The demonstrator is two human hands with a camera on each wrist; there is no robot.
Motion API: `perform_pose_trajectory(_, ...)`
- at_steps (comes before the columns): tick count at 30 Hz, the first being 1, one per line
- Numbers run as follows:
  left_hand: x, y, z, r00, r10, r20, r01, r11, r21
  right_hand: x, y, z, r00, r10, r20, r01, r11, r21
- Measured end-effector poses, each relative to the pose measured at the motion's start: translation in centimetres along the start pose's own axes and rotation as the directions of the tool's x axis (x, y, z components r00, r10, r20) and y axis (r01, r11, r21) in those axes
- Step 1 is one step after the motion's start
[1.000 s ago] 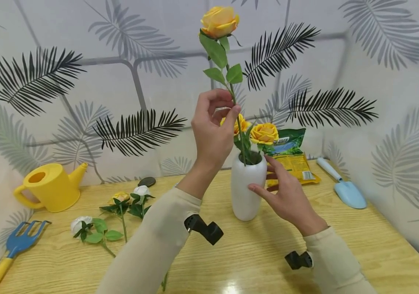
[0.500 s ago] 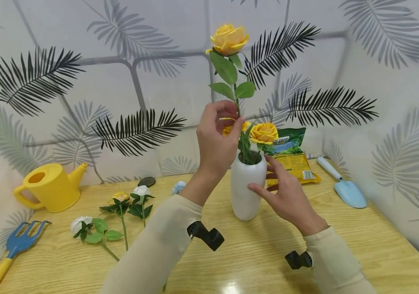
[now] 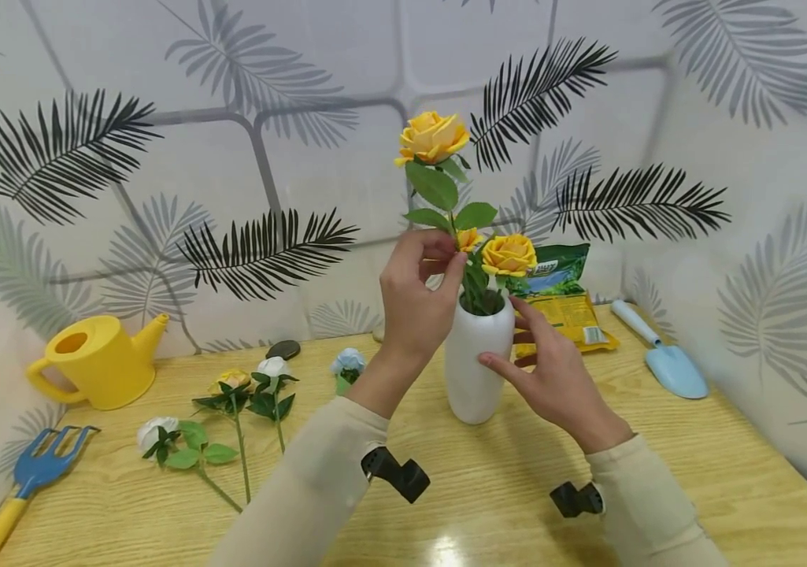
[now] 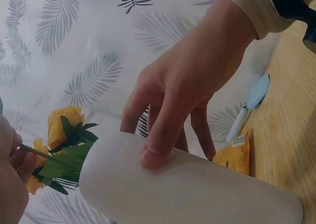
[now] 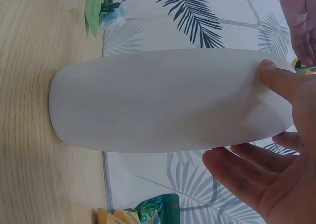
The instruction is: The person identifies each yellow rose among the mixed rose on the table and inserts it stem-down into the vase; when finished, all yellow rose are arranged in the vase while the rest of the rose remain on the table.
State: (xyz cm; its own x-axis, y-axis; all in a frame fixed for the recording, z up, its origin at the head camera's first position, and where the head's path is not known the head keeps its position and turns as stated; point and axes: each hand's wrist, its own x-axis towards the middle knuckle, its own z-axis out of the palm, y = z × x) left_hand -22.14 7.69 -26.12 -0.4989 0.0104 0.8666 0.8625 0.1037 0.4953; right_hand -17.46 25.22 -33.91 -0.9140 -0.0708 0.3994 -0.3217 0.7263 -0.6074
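Between the thumb and fingers of my left hand is the stem of a yellow rose, whose bloom stands high above the white vase. Its lower stem runs down to the vase mouth, partly behind the hand. Two more yellow roses stand in the vase, one of them partly covered by my left fingers. My right hand holds the upright vase near its top, thumb on the front and fingers along the right side. In the right wrist view, the thumb and fingertips lie against the vase wall.
White roses, another yellow rose and a blue flower lie to the left. Farther left are a yellow watering can and a hand fork. A yellow-green packet and a blue trowel lie right.
My left hand has come down with the yellow rose, lowering its bloom toward the vase and its stem into the mouth. The right hand and vase have stayed put.
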Motion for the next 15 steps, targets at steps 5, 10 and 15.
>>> perform_pose_trajectory(5,0.0,-0.9,0.2,0.998,-0.067,0.009,0.067,0.998,0.021,0.0,0.0,0.0,1.000,0.001,0.004,-0.001,1.000,0.002)
perform_pose_trajectory(10,0.0,-1.8,0.4,0.988,-0.142,0.052,0.142,0.990,0.021,0.0,0.0,0.0,1.000,-0.003,0.002,0.003,1.000,0.004)
perform_pose_trajectory(15,-0.3,-2.0,0.3,0.973,-0.202,0.117,0.197,0.979,0.049,-0.1,0.0,-0.2,1.000,-0.009,-0.001,0.009,1.000,0.007)
